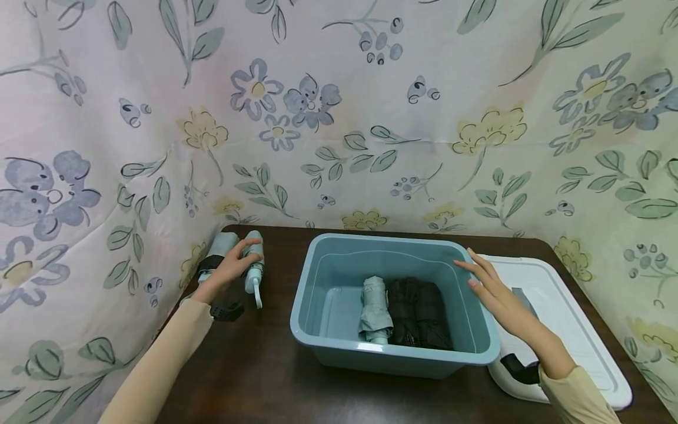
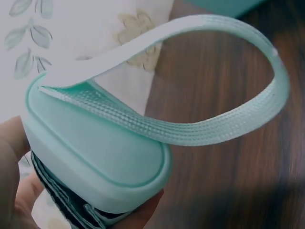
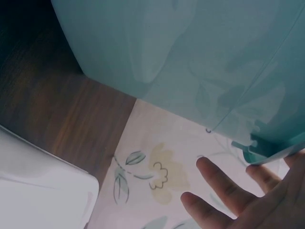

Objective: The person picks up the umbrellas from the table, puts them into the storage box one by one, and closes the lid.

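My left hand (image 1: 233, 265) grips a folded mint-green umbrella (image 1: 254, 259) at the table's far left. Its wrist strap loops out from the handle end (image 2: 100, 143) in the left wrist view. Beside it lies a second pale green folded umbrella (image 1: 222, 244), partly covered by the hand. My right hand (image 1: 492, 288) rests its extended fingers on the right rim of a blue-green plastic bin (image 1: 392, 347). Inside the bin lie a light green folded umbrella (image 1: 375, 306) and black folded umbrellas (image 1: 418, 312), side by side.
A white lid (image 1: 577, 330) lies flat on the dark wooden table (image 1: 249, 377), right of the bin and partly under the right forearm. Floral cloth (image 1: 344, 176) hangs behind the table and at both sides.
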Demonstrator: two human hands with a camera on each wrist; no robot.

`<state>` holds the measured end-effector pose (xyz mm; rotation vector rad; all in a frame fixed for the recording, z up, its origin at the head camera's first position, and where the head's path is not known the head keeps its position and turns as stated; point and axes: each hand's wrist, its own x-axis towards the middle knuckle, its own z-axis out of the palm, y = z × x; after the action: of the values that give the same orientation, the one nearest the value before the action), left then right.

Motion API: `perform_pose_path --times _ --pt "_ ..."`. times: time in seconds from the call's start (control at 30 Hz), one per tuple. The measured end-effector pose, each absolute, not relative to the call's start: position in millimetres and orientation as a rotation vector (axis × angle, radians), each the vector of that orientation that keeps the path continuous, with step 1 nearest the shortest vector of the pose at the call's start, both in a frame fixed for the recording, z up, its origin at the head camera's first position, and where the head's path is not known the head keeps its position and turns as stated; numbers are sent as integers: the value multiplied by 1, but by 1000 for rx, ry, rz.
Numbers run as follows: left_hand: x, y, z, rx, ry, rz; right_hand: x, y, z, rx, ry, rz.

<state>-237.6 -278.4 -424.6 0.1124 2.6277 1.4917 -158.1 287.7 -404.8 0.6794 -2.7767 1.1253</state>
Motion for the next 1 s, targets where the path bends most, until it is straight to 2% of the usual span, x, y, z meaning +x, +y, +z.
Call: perform_pose_path --times 0.37,1.0 --pt "-226 -257 -404 0 2414 1682 -156 290 -408 672 -2778 1141" --pt "-219 -237 -380 34 2332 1822 -159 289 -403 666 -2803 1106"
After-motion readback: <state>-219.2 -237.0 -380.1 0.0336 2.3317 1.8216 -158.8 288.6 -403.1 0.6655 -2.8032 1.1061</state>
